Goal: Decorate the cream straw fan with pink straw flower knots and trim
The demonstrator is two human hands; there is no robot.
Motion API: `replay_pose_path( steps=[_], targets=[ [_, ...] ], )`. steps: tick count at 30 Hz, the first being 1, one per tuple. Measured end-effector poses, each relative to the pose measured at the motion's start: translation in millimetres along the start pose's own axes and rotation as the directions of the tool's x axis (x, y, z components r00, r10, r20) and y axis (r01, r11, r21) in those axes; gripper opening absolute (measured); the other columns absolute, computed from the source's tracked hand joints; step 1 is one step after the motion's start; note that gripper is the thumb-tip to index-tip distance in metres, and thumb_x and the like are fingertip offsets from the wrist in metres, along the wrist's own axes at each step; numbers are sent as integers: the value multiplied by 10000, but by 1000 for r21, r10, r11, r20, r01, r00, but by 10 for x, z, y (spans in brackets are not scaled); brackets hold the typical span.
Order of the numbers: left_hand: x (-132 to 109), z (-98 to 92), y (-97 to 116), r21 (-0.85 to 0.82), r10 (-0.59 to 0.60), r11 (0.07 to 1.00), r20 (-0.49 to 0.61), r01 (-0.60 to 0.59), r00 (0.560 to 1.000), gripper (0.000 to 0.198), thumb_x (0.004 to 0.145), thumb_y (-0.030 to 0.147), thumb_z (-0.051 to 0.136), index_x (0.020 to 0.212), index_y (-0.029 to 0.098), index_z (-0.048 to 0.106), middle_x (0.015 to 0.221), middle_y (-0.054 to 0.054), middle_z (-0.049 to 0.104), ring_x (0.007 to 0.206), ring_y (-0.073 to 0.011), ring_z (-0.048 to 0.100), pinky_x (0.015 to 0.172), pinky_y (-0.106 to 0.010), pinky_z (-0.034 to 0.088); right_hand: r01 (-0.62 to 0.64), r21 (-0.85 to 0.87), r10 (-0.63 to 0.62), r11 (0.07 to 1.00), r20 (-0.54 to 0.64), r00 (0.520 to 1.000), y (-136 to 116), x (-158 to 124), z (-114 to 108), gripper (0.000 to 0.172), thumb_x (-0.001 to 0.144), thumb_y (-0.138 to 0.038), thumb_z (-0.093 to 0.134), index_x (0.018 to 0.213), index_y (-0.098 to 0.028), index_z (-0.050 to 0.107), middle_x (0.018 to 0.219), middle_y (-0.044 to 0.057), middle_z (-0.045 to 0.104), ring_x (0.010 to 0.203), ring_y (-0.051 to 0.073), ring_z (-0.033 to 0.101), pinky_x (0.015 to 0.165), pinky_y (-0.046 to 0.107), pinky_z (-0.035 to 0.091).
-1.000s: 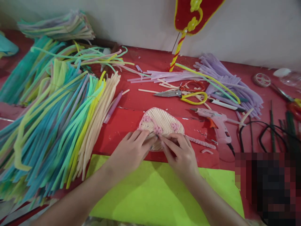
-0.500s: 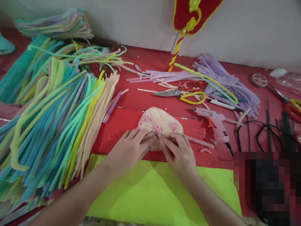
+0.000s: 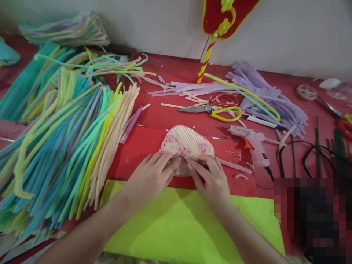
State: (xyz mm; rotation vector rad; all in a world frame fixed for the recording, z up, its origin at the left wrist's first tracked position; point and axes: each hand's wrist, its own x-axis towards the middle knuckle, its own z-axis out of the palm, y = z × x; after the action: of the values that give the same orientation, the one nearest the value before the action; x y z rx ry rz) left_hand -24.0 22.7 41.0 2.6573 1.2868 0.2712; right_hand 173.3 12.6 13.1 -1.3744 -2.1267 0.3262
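Observation:
A rounded cream piece (image 3: 192, 141) of ribbed strips, with pink curled flowers and a pink edge, lies on the red surface. A twisted pink stem (image 3: 235, 165) runs off its right side. My left hand (image 3: 156, 168) rests at its lower left edge, fingers pinched near a pink curl. From the right, my right hand (image 3: 210, 174) meets it, thumb and finger closed by the same spot. What lies between the fingertips is too small and hidden to name.
Fuzzy coloured stems (image 3: 63, 146) fill the left side. Behind the piece lie scissors (image 3: 211, 109) and lilac stems (image 3: 264, 95). A pink glue gun (image 3: 251, 141) with a black cable is at right. Lime-green sheet (image 3: 189, 223) lies in front; a red-yellow cord (image 3: 206, 60) hangs at the back.
The fingertips of my left hand have drawn slightly back to the left, showing more of the cream piece between the hands. My right hand has barely moved.

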Motion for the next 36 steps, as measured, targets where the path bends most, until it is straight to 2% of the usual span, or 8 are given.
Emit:
replay_pose_path(
  steps=[3, 7, 13, 27, 36],
  targets=[
    [-32, 2, 124, 132, -16, 991, -1, 16, 1000, 317, 913, 190, 422, 1200, 141, 548, 1121, -125, 576, 1007, -246, 578, 783, -369, 511, -2, 5, 2, 1000, 1, 1000, 4, 1, 4, 286, 862, -140, 509, 1104, -215, 643, 916, 77, 566, 786, 178, 521, 702, 331, 469],
    [-50, -5, 198, 206, -16, 978, 33, 9, 999, 349, 920, 209, 409, 1240, 128, 523, 1176, -136, 562, 990, -241, 582, 773, -356, 504, 1, 3, -1, 1000, 7, 1000, 15, -5, 7, 287, 869, -143, 507, 1114, -222, 633, 927, 77, 564, 789, 178, 520, 705, 339, 465],
    [-34, -21, 162, 182, -27, 983, 82, 11, 996, 372, 918, 215, 415, 1277, 158, 493, 1223, -111, 538, 1024, -233, 555, 814, -354, 482, 15, -11, -15, 1000, -6, 1000, -5, 8, -2, 265, 869, -139, 507, 1088, -196, 645, 899, 77, 563, 775, 172, 510, 698, 329, 458],
    [-24, -22, 140, 207, -18, 978, 94, -2, 995, 378, 921, 203, 411, 1291, 173, 481, 1216, -96, 534, 1049, -243, 535, 811, -350, 471, 13, -27, -13, 1000, 4, 1000, -8, 1, 5, 269, 864, -137, 523, 1096, -187, 650, 915, 83, 556, 803, 175, 508, 713, 321, 477],
    [-18, -25, 130, 215, -11, 976, 136, -18, 991, 419, 905, 170, 415, 1322, 182, 447, 1251, -90, 514, 1071, -236, 520, 852, -358, 469, 116, -195, -109, 974, 45, 993, -73, -12, -30, 263, 867, -120, 512, 1094, -120, 644, 912, 113, 578, 823, 197, 532, 713, 330, 500]
  ],
)
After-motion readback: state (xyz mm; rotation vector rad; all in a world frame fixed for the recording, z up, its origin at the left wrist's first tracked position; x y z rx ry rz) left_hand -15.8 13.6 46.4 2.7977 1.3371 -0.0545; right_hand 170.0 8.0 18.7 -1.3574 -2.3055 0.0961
